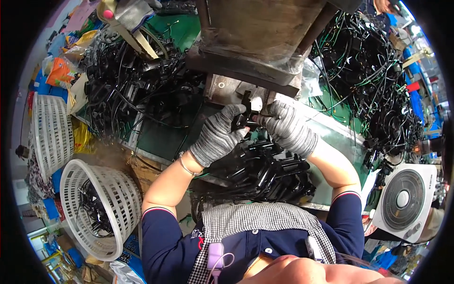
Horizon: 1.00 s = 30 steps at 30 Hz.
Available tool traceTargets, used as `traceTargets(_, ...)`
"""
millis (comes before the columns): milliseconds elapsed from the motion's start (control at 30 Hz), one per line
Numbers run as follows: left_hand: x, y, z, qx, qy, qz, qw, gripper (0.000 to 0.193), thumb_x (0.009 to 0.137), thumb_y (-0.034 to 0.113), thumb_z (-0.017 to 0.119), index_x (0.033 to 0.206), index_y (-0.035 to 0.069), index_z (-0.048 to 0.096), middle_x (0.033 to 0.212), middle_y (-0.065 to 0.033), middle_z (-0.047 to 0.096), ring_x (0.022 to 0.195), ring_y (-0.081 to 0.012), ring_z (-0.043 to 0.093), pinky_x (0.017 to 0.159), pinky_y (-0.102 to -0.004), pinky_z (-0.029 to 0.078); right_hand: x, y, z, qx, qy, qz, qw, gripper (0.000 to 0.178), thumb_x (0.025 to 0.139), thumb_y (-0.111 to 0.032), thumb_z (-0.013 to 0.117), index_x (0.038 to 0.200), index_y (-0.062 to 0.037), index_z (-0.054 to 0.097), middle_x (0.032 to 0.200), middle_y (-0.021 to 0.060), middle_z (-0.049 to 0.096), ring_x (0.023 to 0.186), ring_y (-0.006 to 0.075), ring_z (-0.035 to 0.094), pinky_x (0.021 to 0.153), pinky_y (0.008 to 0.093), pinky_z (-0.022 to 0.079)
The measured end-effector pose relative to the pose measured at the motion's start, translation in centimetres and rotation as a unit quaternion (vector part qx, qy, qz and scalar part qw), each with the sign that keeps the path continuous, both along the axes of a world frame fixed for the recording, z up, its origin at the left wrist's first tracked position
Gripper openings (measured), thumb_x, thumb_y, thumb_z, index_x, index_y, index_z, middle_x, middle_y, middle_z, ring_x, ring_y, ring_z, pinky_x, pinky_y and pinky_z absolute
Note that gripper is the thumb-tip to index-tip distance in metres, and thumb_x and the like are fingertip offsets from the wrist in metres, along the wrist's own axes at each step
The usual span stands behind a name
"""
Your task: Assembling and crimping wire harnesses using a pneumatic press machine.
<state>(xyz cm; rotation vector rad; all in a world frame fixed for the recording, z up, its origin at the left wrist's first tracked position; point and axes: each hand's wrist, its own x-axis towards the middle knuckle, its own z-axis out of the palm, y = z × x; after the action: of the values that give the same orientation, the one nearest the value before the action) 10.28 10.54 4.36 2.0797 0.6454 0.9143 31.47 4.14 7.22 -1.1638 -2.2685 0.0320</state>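
Observation:
Both my hands wear grey knitted gloves with the fingertips bare. My left hand (218,136) closes its thumb and fingers around a small black plastic part (240,117). From the other side my right hand (289,128) pinches at the same part, and its fingertips partly hide it. The part is at the front of a metal fixture (220,88) under a large machine head (253,33); whether it touches the fixture I cannot tell. Right below my hands lies a heap of black plastic parts (265,173) with cables, close against my checked apron.
Tangled black parts with cables (127,87) pile up at the left, and another pile (359,61) at the right. White plastic baskets (116,199) stand at the lower left, the nearer holding black parts. A white box fan (403,201) is at the right.

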Motion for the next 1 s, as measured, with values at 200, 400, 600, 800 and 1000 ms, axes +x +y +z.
traceTargets(200, 0.6, 1.4, -0.5, -0.035, -0.012, 0.016, 0.999, 0.044, 0.077, 0.010, 0.075, 0.115, 0.005, 0.053, 0.094, -0.0096, 0.065, 0.083, -0.0201, 0.064, 0.076, -0.0307, 0.052, 0.7, 1.7, 0.2, 0.063, -0.031, 0.061, 0.996, 0.050, 0.073, -0.001, 0.067, 0.122, -0.0067, 0.059, 0.108, 0.0172, 0.064, 0.097, 0.0378, 0.061, 0.082, 0.0430, 0.051)
traceTargets(400, 3.0, 6.0, -3.3, -0.008, -0.054, 0.070, 0.996, 0.040, 0.078, 0.010, 0.073, 0.113, 0.003, 0.055, 0.093, -0.0103, 0.066, 0.080, -0.0216, 0.064, 0.076, -0.0308, 0.052, -0.3, 2.4, -1.4, -0.036, -0.043, -0.027, 0.998, 0.071, 0.071, -0.003, 0.068, 0.138, -0.0077, 0.044, 0.129, 0.0217, 0.051, 0.115, 0.0421, 0.051, 0.097, 0.0475, 0.043)
traceTargets(600, 4.5, 7.8, -3.5, 0.032, 0.102, 0.131, 0.986, 0.031, 0.078, 0.010, 0.073, 0.105, 0.001, 0.061, 0.090, -0.0136, 0.067, 0.082, -0.0247, 0.065, 0.076, -0.0327, 0.052, 0.7, 1.5, -2.8, -0.134, 0.015, -0.088, 0.987, 0.076, 0.069, -0.005, 0.069, 0.139, -0.0069, 0.041, 0.133, 0.0234, 0.046, 0.116, 0.0430, 0.049, 0.098, 0.0464, 0.042)
traceTargets(800, 4.9, 8.2, -4.2, 0.103, 0.100, 0.146, 0.979, 0.026, 0.077, 0.010, 0.074, 0.099, 0.001, 0.065, 0.090, -0.0143, 0.069, 0.083, -0.0273, 0.066, 0.076, -0.0341, 0.052, 1.3, 1.2, -2.6, -0.176, -0.001, -0.103, 0.979, 0.076, 0.066, -0.005, 0.069, 0.138, -0.0056, 0.043, 0.134, 0.0222, 0.046, 0.116, 0.0416, 0.050, 0.098, 0.0458, 0.042)
traceTargets(1000, 5.1, 8.3, -4.7, 0.094, 0.079, 0.149, 0.981, 0.026, 0.076, 0.011, 0.075, 0.099, 0.001, 0.065, 0.090, -0.0139, 0.069, 0.083, -0.0269, 0.066, 0.077, -0.0341, 0.052, 1.5, 1.1, -3.0, -0.129, -0.011, -0.086, 0.988, 0.073, 0.065, -0.005, 0.069, 0.134, -0.0039, 0.046, 0.131, 0.0208, 0.049, 0.117, 0.0405, 0.050, 0.099, 0.0451, 0.042)
